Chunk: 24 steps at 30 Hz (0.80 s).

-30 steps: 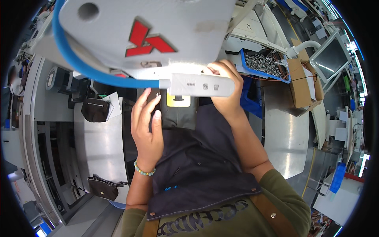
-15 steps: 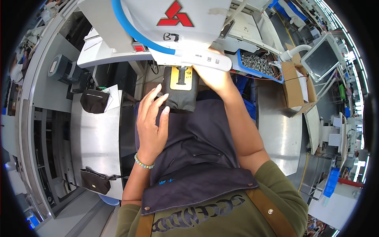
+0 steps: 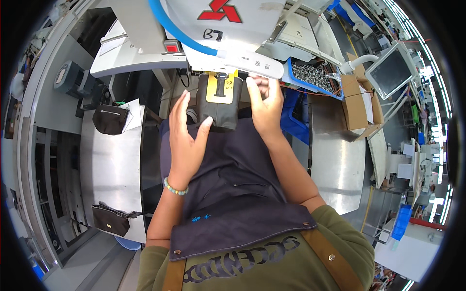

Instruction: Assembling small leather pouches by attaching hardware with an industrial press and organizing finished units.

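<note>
A black box-shaped pouch (image 3: 221, 114) hangs at the work point under the head of a white machine (image 3: 218, 43). On its upper face lies a yellow plate (image 3: 227, 92) with a slot, in which a short black strap (image 3: 220, 87) shows. Along the left side of the pouch my left hand (image 3: 187, 140) is held with fingers stretched out, its thumb by the pouch's lower edge. To the right my right hand (image 3: 266, 106) is raised, thumb apart from loosely bent fingers, nothing seen in it. Its fingertips are close below a white lamp (image 3: 259, 67).
A blue gooseneck (image 3: 179, 36) carries the lamp. At right stand a blue tray (image 3: 342, 95) of metal fittings, a cardboard box (image 3: 357, 114) and a screen (image 3: 391, 70). Two black pouches, one a zipped pouch (image 3: 109, 120), lie on the left metal table (image 3: 111, 165).
My right hand has come down from behind the lamp to the pouch's right side. The bright glare at the work point is gone. My left hand has turned slightly more upright.
</note>
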Available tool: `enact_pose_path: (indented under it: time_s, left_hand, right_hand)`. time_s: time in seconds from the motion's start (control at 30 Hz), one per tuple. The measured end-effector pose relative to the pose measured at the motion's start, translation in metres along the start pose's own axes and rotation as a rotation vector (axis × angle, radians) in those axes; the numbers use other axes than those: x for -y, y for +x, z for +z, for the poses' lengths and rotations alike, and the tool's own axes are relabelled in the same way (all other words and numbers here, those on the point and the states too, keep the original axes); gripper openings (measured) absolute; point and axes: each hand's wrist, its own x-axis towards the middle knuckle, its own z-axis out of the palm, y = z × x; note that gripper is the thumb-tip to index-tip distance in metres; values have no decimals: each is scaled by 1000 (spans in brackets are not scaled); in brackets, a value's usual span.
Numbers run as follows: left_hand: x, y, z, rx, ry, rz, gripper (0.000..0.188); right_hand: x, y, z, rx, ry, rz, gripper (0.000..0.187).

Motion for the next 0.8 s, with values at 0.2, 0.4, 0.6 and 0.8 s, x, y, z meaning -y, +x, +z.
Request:
enact_pose_path:
  time_s: [0.2, 0.4, 0.6, 0.8]
  left_hand:
    - [5, 17, 22, 88, -698, -371, 74]
    - [-15, 25, 26, 120, -882, -457, 76]
    - [-14, 25, 27, 117, -820, -442, 77]
    - [3, 23, 29, 100, -734, -363, 70]
  right_hand:
    - [-14, -7, 10, 174, 163, 127, 26]
    - [-64, 12, 34, 27, 134, 65, 36]
    - [-66, 13, 43, 30, 279, 51, 39]
    - [-66, 4, 44, -29, 199, 82, 38]
